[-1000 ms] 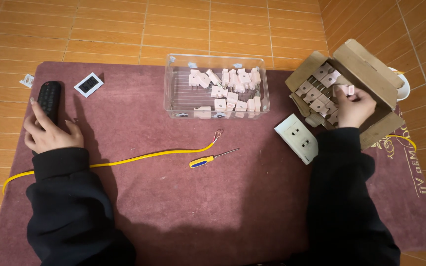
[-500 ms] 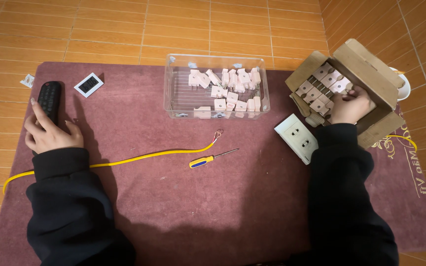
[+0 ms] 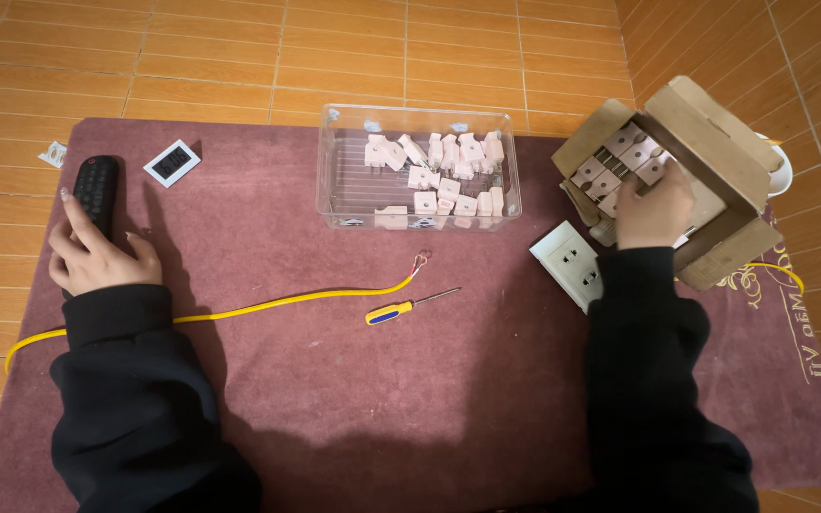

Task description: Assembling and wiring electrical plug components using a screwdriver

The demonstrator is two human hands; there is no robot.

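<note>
A maroon mat (image 3: 410, 399) covers the tiled floor. At two o'clock an open cardboard box (image 3: 705, 142) holds white sockets (image 3: 620, 161); the right hand (image 3: 653, 209) reaches in, fingers curled over them, grip hidden. At twelve, a clear bin (image 3: 420, 218) of plugs. A white wall outlet (image 3: 570, 264) lies at three. At nine, the left hand (image 3: 97, 261) rests flat on a black remote (image 3: 95, 185). A yellow wire (image 3: 268, 304) and a screwdriver (image 3: 409, 307) lie mid-mat.

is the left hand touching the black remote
Touching. The head view shows the left hand lying over the lower end of the black remote, fingers resting on its face, with no gap between them on the red mat.
</note>
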